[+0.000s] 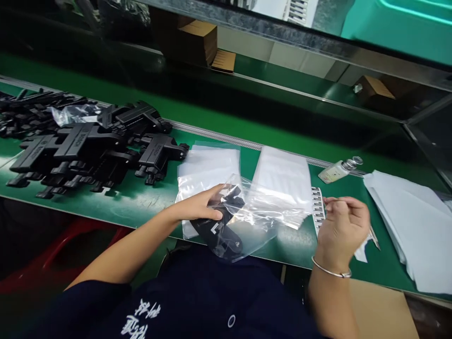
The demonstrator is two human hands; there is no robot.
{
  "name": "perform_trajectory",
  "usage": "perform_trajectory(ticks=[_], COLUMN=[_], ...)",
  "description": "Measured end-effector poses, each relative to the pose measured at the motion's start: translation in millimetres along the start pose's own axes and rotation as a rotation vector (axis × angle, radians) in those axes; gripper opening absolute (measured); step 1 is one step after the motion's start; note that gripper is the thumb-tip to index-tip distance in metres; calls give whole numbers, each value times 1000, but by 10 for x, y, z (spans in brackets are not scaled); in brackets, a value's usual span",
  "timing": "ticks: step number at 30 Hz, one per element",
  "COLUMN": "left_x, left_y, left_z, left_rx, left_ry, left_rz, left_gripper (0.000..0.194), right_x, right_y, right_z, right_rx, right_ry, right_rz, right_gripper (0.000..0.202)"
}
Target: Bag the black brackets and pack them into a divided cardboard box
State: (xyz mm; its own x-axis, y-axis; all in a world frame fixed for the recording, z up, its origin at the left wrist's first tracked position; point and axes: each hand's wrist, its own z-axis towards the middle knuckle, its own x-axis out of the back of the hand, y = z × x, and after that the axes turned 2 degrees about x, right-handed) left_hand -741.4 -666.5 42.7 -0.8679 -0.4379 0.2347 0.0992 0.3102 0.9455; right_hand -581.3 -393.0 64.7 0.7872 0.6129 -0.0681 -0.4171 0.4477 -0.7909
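Observation:
My left hand [199,205] is closed around a black plastic bracket [226,238], thumb on top. A clear plastic bag [259,230] covers part of the bracket and spreads out to the right; a small white L-shaped mark shows on the black surface. My right hand [346,228] is pinched, fingertips just beside the upper end of a strip of stickers [318,212] with dark L-shaped prints. Whatever lies between those fingertips is too small to make out. Under and behind the bracket lie two stacks of clear bags, a left stack [212,165] and a right stack [282,176].
Many similar black brackets [81,146] are piled on the green bench at left. A small bottle with a silver cap [335,172] lies behind my right hand. White sheets [413,230] are stacked at far right. A metal-edged shelf [264,40] crosses above, carrying a green bin [402,28].

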Motion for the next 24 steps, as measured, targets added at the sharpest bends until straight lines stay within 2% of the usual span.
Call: perform_trajectory(ticks=[1,2,4,5,7,9,12,14,16,18,19,21,23,24], left_x=[-36,-84,-219,-308,-513,-724,-989,-1144,-1309,-1467,-1532,-1621,-1665,-1681], left_y=[51,120,298,399,593,743,868,928,1012,1120,1173,1242,1219,1164], left_z=[32,73,169,216,287,322,379,473,601,726,780,870,951,997], left_rx=[2,2,5,10,16,-21,-152,-226,-274,-328,-370,-464,-498,-482], left_ry=[6,5,-24,-59,-167,-267,-348,-405,-483,-524,-504,-388,-276,-268], left_rz=[38,85,213,294,470,635,823,910,952,913,865,745,663,650], left_gripper=[90,92,100,105,110,108,102,99,96,92,89,80,69,62], right_x=[19,11,-68,-117,-165,-83,248,497,728,982,1133,1492,1893,2088], right_y=[-65,-135,-248,-275,-265,-211,-155,-141,-113,-61,-30,23,39,27], right_z=[-18,-62,-191,-251,-319,-315,-302,-364,-485,-637,-715,-858,-977,-1030], right_rx=[50,119,248,285,298,228,144,147,90,-58,-145,-296,-406,-462], right_ry=[-54,-206,-597,-695,-752,-787,-886,-891,-784,-556,-394,-10,365,505], right_rz=[-34,-100,-295,-393,-501,-451,-316,-281,-235,-180,-159,-104,-16,37], right_gripper=[9,15,35,43,45,42,43,44,44,41,40,37,37,37])
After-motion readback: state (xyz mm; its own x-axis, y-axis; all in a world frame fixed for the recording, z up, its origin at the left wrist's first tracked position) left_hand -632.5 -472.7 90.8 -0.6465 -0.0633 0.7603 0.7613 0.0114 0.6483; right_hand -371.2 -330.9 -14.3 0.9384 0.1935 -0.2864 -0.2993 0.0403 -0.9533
